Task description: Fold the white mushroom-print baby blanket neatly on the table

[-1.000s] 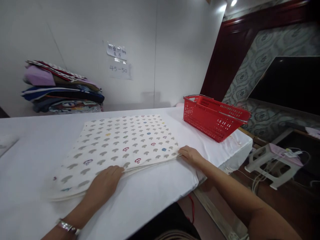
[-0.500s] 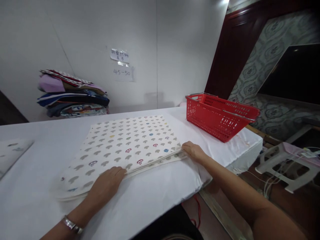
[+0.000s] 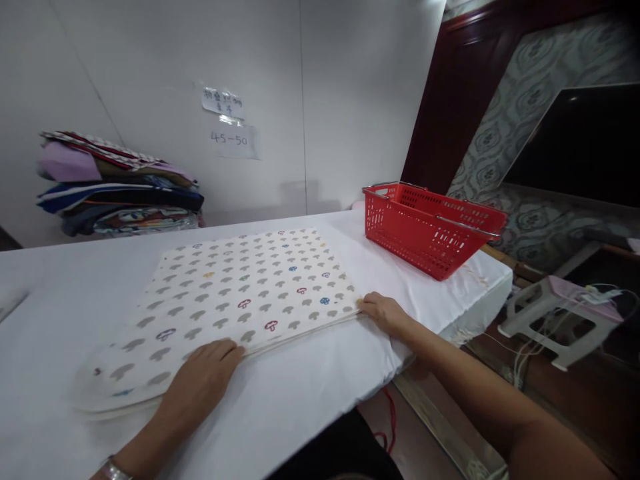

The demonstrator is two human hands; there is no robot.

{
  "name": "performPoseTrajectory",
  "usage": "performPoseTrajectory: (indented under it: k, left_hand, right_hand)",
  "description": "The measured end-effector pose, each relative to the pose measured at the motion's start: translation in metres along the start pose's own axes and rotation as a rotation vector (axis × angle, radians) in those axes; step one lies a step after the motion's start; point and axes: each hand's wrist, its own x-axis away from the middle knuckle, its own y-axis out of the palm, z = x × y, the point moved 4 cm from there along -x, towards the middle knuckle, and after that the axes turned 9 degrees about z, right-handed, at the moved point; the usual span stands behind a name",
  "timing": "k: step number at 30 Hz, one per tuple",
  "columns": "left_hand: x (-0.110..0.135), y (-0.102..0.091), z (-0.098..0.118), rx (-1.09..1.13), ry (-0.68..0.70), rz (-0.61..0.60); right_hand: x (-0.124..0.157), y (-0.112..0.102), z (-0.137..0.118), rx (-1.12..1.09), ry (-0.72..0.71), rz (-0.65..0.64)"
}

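Observation:
A white cloth [image 3: 255, 280] printed with grey, red, blue and yellow mushrooms lies folded in layers on the white-covered table. My left hand [image 3: 213, 370] is at its near edge, fingers closed together over the top layer and the thumb hidden. At the near right corner, my right hand [image 3: 385, 313] pinches the cloth with bent fingers. The layers lie nearly even along the edge between both hands. Toward the left end, the near edge is rounded and slightly loose.
A red plastic basket [image 3: 435, 237] with metal handles stands at the table's back right. Folded fabrics [image 3: 120, 187] are piled at the back left. Part of another pale cloth [image 3: 11, 303] shows at the left edge. A plastic stool [image 3: 565, 313] with cables is on the right, beyond the table.
The cloth's top layer has come down and forward at the right, covering the strip of lower layer that showed before. Both hands stay on the near edge. The view has turned slightly right.

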Motion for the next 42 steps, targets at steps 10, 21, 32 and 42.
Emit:
performPoseTrajectory:
  k: [10,21,32,42]
  left_hand:
    - [-0.015,0.009,0.016,-0.032,0.101,0.105]
    - [-0.059,0.019,0.067,-0.128,0.266,0.134]
    - [-0.075,0.033,0.081,-0.091,0.267,0.127]
    - [-0.077,0.033,0.083,0.000,0.173,0.128]
  right_hand:
    - [-0.005,-0.002,-0.002,0.013,-0.047,0.048]
    - [-0.021,0.004,-0.021,0.031,-0.173,0.115]
    - [-0.032,0.001,-0.034,-0.089,-0.189,0.114]
    - [-0.034,0.005,-0.027,-0.209,-0.046,0.086]
